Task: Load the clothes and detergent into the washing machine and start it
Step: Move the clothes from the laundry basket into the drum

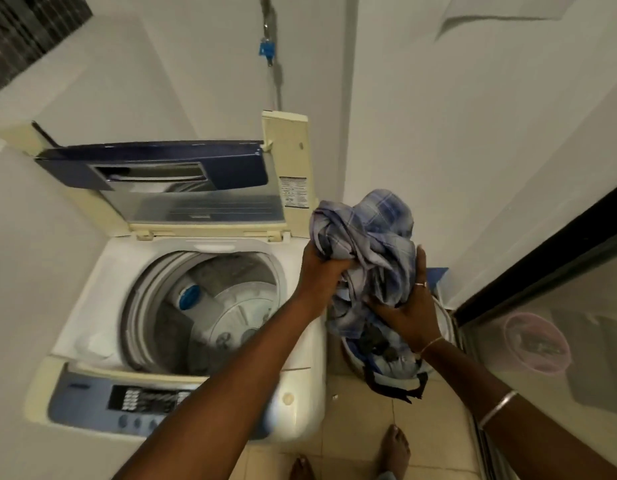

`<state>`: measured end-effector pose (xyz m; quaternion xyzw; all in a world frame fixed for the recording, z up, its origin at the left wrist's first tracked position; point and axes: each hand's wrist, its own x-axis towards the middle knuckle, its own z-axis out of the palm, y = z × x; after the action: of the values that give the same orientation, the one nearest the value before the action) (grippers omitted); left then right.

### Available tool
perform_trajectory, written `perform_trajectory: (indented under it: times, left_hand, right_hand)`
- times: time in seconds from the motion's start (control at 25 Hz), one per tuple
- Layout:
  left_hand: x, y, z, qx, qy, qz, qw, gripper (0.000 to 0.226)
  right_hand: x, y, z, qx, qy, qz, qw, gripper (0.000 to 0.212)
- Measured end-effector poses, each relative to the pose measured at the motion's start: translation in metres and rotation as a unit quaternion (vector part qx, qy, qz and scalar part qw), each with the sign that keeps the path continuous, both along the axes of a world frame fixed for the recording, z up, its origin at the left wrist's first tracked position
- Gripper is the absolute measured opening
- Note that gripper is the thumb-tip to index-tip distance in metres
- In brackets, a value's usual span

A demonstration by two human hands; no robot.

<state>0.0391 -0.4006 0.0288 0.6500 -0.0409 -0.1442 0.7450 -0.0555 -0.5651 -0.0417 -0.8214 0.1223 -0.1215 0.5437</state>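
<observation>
Position: the bundle of clothes (369, 237), a blue checked fabric, is held in the air above the laundry basket (446, 322), just to the right of the washing machine (300, 393). Both hands are closed on it: the left hand (320, 271) grips a fistful at the near left side, and the right hand (409, 313) clasps the lower right side with the thumb raised. The lid (154, 168) stands open. The drum (210, 306) appears to hold no clothes. More clothes (386, 358) lie in the basket. No detergent is in view.

Hazards from this point:
- Part of the bundle hangs loose below the hands. During the transfer to the left it may catch on the machine's right edge, or a piece may drop onto the floor (369, 427).
- Dark straps (404, 389) trail over the basket's near side. If they are tangled with the lifted fabric, the lift may drag other items out or tip the basket.
- The lid stands raised on its hinge. A knock from an arm or from the load may bring it down onto the hands.

Markings:
- A printed label (295, 192) is fixed on the frame right of the lid. Its text is too small to read.
- The control panel (92, 403) shows a dark display and round buttons. It is blurred, and no brand or legend is legible
</observation>
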Motion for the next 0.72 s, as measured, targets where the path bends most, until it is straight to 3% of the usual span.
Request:
perform_trajectory:
  times: [0.08,0.12,0.24,0.32,0.4,0.48,0.6,0.68,0.72]
  left_hand:
    - [0.008,0.040,0.010,-0.033,0.011,0.081,0.996,0.056]
    - [0.014,0.064,0.010,-0.061,0.022,0.126,0.990,0.063]
    - [0.027,0.139,0.008,-0.174,0.074,0.215,0.958,0.066]
    - [0.030,0.178,0.002,-0.223,0.069,0.228,0.945,0.064]
    - [0.032,0.210,-0.010,-0.214,0.083,0.239,0.944,0.064]
    - [0.035,0.241,-0.031,-0.127,0.131,0.270,0.946,0.056]
    - [0.041,0.279,-0.069,0.135,0.274,0.248,0.919,0.040]
    - [0.036,0.285,-0.082,0.265,0.296,0.205,0.895,0.025]
    - [0.031,0.284,-0.086,0.295,0.288,0.201,0.889,0.023]
  right_hand:
    - [0.023,0.046,0.027,0.010,-0.012,0.025,1.000,0.059]
    - [0.036,0.070,0.038,0.015,-0.037,0.031,0.999,0.049]
    - [0.075,0.145,0.059,0.061,-0.109,0.077,0.989,0.052]
    - [0.091,0.188,0.058,0.050,-0.087,0.107,0.989,0.054]
    - [0.104,0.219,0.042,0.048,-0.012,0.136,0.989,0.052]
    - [0.117,0.237,0.018,0.048,0.069,0.171,0.982,0.053]
    - [0.139,0.248,-0.016,-0.004,0.243,0.274,0.930,0.087]
    - [0.147,0.250,-0.027,-0.102,0.324,0.319,0.885,0.079]
    - [0.147,0.253,-0.029,-0.134,0.306,0.333,0.882,0.068]
